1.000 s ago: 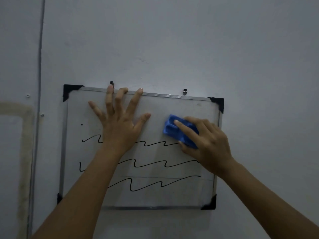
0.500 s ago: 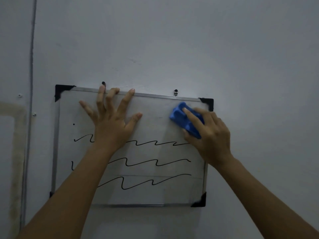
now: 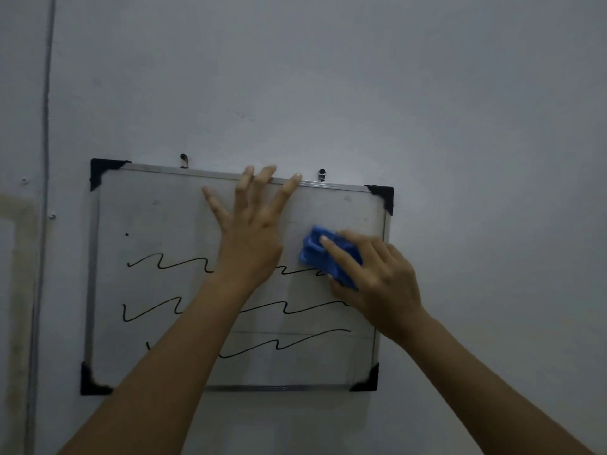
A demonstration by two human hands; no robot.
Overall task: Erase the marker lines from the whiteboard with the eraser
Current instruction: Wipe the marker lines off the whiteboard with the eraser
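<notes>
A small whiteboard [image 3: 157, 211] with black corner caps hangs on the wall. Three wavy black marker lines [image 3: 170, 262] cross it, one under another, and a black dot [image 3: 126, 234] sits at its upper left. My left hand [image 3: 253, 238] lies flat on the board's upper middle, fingers spread, fingertips at the top frame. My right hand [image 3: 377, 277] grips a blue eraser [image 3: 317, 249] and presses it on the board at the right end of the top wavy line. My arms hide parts of the lower lines.
Two hooks [image 3: 183, 159] hold the board on a plain grey wall [image 3: 328, 77]. A vertical seam [image 3: 46, 126] runs down the wall at the left, with a stained patch [image 3: 19, 257] beside it.
My left hand has shifted right along the board's top edge to the middle. The eraser has come down from the upper right corner onto the right end of the top line.
</notes>
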